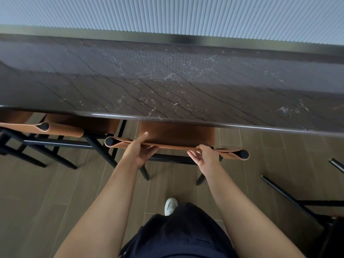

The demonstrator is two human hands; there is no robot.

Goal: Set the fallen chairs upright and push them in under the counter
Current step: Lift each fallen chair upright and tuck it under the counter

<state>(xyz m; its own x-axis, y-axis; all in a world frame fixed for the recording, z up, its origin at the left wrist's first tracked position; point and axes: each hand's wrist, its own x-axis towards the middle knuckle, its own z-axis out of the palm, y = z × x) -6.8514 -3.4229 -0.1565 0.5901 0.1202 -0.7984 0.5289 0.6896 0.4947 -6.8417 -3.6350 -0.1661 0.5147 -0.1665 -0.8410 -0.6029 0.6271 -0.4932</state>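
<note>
Chairs: three in shot, going left to right, all tan leather slung over black round-tube frames.
Left chair (61, 129): upright at the far left, seat tucked under the counter, backrest a leather sleeve wrapped round a black post end; its left side is cut off by the frame edge.
Middle chair (176, 135): upright, dead centre, seat partly under the counter lip and shadowed dark brown; backrest is a thin leather band stretched between two black capped posts.
Left hand (142, 150): on the backrest band left of its middle, thumb over the top, fingers curled loosely underneath, a light clasp rather than a tight one.
Right hand (205, 152): closed round the backrest band right of its middle, knuckles up, fingertips (193, 155) peeking out below.
Counter (167, 81): dark polished stone with pale veins and a rounded near edge, spanning the whole width; it hides the front of each seat.
Fallen chair (297, 202): near right, only slanted black legs and rungs show on the floor; seat out of frame.
Floor (46, 192): brown wood-grain planks.
Shoe (170, 205): pale, half hidden by dark clothing.
Far wall (204, 13): fine vertical ribs, pale grey.
</note>
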